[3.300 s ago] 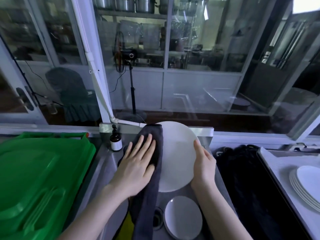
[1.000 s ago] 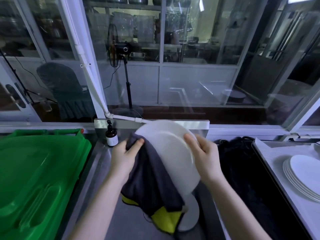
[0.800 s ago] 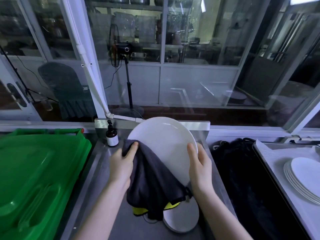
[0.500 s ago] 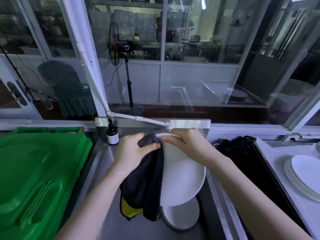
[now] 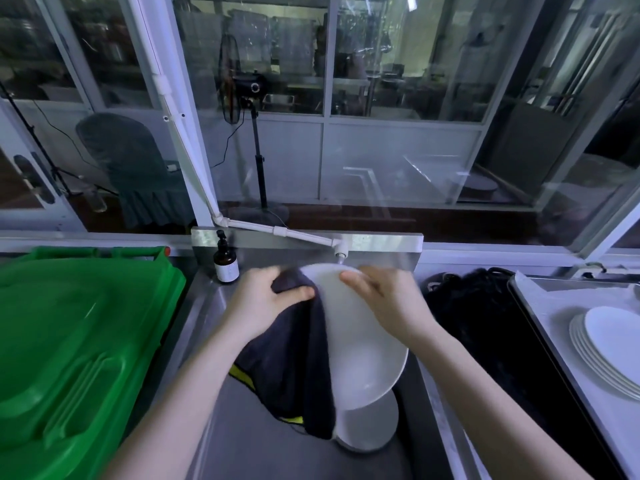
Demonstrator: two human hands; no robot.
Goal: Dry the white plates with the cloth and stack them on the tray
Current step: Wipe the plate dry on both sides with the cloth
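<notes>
Several stacked plates [image 5: 606,344] already sat on the tray [image 5: 540,306] at the far right. I had the held plate [image 5: 363,348] tilted on edge over the sink [image 5: 235,445]. My left grip [image 5: 263,299] pinched the dark cloth [image 5: 291,362] against its top rim, and my right grip [image 5: 384,299] curled over the same rim from the right. One more, the sink plate [image 5: 367,427], lay flat below, partly under the cloth. My read: mid-task, drying step, with at least two plates left to stack.
</notes>
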